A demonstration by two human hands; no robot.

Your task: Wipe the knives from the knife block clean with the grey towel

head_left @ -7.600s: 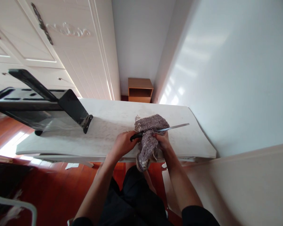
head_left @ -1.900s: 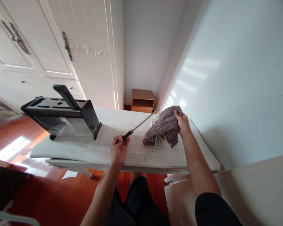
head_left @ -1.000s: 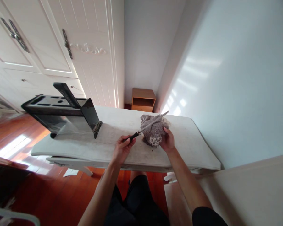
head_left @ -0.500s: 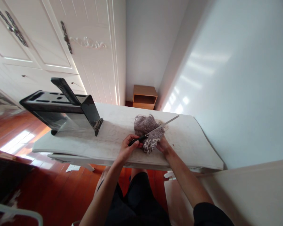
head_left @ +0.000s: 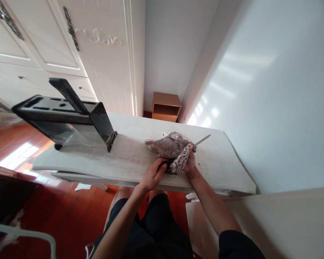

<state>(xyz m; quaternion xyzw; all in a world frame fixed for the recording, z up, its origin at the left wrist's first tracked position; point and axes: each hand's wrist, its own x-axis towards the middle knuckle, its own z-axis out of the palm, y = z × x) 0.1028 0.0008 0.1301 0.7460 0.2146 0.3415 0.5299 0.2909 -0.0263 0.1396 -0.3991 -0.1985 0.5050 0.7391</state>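
My left hand is closed round the black handle of a thin knife near the front edge of the white table. The knife's steel blade sticks out to the right from under a grey fuzzy cloth. My right hand grips that cloth, folded over the middle of the blade. Most of the blade is hidden by the cloth.
A black knife block with one black handle sticking out stands on the table's left part. White wardrobe doors rise behind it. A small wooden cabinet sits at the far wall. The right wall runs close alongside the table.
The cloth was lifted off the knife, then brought back and wrapped over the blade. Both hands have drawn closer to the table's front edge, and more of the blade is covered.
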